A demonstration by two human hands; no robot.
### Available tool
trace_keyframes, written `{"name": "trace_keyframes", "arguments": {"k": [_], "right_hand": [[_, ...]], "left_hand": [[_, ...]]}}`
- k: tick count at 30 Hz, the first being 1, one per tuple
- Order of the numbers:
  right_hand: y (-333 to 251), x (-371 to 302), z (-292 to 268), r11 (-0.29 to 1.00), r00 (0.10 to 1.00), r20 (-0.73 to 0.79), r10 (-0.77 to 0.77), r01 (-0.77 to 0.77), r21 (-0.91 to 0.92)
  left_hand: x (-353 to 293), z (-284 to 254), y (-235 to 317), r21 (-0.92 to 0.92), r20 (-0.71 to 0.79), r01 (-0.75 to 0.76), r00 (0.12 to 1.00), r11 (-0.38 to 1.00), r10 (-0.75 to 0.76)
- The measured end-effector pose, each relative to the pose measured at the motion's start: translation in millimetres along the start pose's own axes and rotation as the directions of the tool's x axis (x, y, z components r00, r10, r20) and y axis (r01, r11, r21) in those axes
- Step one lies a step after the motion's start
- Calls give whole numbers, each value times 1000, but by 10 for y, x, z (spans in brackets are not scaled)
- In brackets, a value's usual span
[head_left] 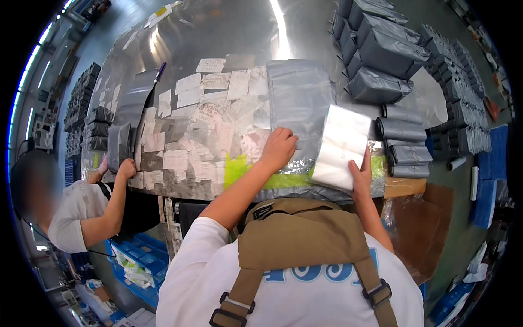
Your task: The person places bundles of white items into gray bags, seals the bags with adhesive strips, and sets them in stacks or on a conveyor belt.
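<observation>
Your left hand (279,146) lies curled, knuckles up, pressing on a flat grey bag (298,103) spread on the metal surface (229,32). Your right hand (359,177) grips a white packet (342,147) by its lower edge, tilted just beside the bag. Paper labels (201,120) cover the surface to the left. Filled grey parcels (384,54) are stacked to the right. A co-worker's hand (126,168) rests at the surface's left edge.

Bare steel table (229,32) lies open beyond the paper slips (201,109) (packed grey parcels (381,54) crowd the right).
</observation>
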State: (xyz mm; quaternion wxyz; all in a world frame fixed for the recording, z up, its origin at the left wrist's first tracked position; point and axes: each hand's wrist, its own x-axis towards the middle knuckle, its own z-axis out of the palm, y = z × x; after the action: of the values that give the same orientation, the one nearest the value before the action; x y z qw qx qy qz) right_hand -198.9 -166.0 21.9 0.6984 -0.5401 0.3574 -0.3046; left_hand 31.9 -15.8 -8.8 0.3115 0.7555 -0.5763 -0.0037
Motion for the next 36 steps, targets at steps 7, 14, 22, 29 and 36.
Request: {"name": "trace_keyframes", "arguments": {"k": [7, 14, 22, 29, 36], "right_hand": [[84, -279, -227, 993, 995, 15, 100, -101, 67], [226, -500, -40, 990, 942, 305, 143, -133, -54], [-130, -2, 70, 438, 895, 428, -122, 436, -787], [-68, 761, 370, 136, 752, 542, -374, 623, -770], [-25, 456, 575, 612, 843, 238, -483, 519, -597]], "left_hand": [[-133, -28, -86, 85, 131, -6, 991, 996, -5], [-140, 38, -242, 6, 15, -7, 1000, 1000, 7], [-121, -15, -226, -179, -107, 203, 969, 963, -224], [-45, -39, -105, -144, -132, 305, 937, 942, -323], [-187, -75, 153, -251, -473, 229, 819, 940, -326]]}}
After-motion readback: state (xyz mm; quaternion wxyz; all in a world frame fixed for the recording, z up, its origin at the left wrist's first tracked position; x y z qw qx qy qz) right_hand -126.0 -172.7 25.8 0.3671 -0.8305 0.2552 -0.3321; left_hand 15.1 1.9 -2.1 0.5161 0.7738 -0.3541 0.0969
